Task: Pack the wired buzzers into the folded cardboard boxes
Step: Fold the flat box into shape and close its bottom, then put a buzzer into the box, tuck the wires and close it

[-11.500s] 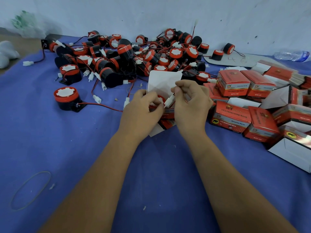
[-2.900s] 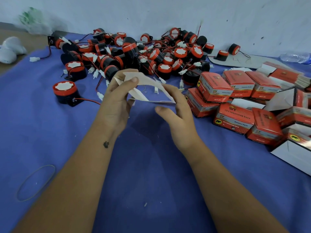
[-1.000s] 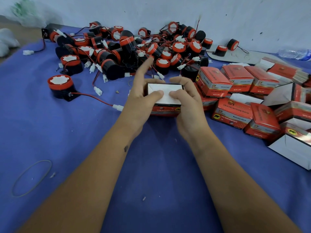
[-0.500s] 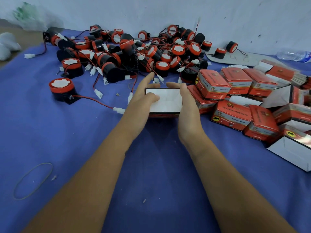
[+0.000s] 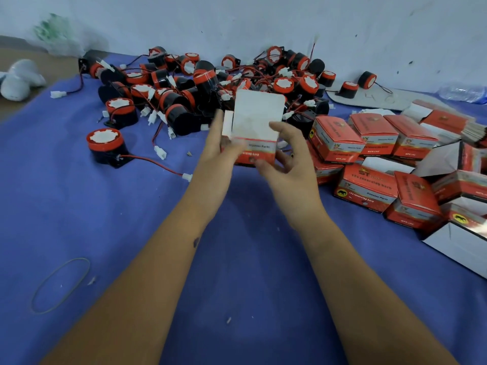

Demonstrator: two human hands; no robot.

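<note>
A red cardboard box (image 5: 257,151) sits upright in front of me with its white lid flap (image 5: 257,114) standing open. My left hand (image 5: 216,159) grips the box's left side, thumb across the front. My right hand (image 5: 290,164) holds its right side with curled fingers. Behind the box lies a heap of black-and-red wired buzzers (image 5: 210,83). One lone buzzer (image 5: 106,147) stands to the left, its red wire running toward my left wrist.
Several closed red boxes (image 5: 366,185) are stacked to the right, with open white box blanks (image 5: 458,246) at the far right edge. A rubber band (image 5: 62,284) lies at lower left on the blue cloth (image 5: 250,272). A plastic bottle (image 5: 463,92) rests by the wall.
The box was tipped from lying with its white face up to standing upright, and its lid flap now stands open. Both hands shifted to its sides.
</note>
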